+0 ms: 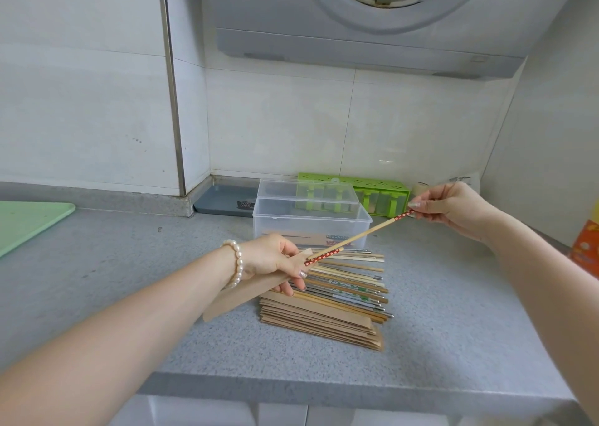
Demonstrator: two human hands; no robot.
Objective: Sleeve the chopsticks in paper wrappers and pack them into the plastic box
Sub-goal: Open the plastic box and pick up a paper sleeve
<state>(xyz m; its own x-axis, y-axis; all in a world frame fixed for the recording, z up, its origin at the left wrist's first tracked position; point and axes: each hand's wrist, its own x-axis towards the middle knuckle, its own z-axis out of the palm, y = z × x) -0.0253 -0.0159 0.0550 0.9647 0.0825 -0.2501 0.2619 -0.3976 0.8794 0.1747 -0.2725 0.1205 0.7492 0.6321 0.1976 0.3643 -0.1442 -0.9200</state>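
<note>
My left hand grips a brown paper wrapper together with the red-patterned end of one chopstick at the wrapper's mouth. My right hand pinches the red-patterned end of a second bamboo chopstick, which slants down toward the wrapper. Below lie a pile of loose chopsticks and a stack of brown wrappers. The clear plastic box stands open just behind, with some sleeved chopsticks inside.
A green seasoning rack and a grey tray stand by the back wall. A green cutting board lies at the left. An orange packet is at the right edge. The counter's front edge runs below the stack.
</note>
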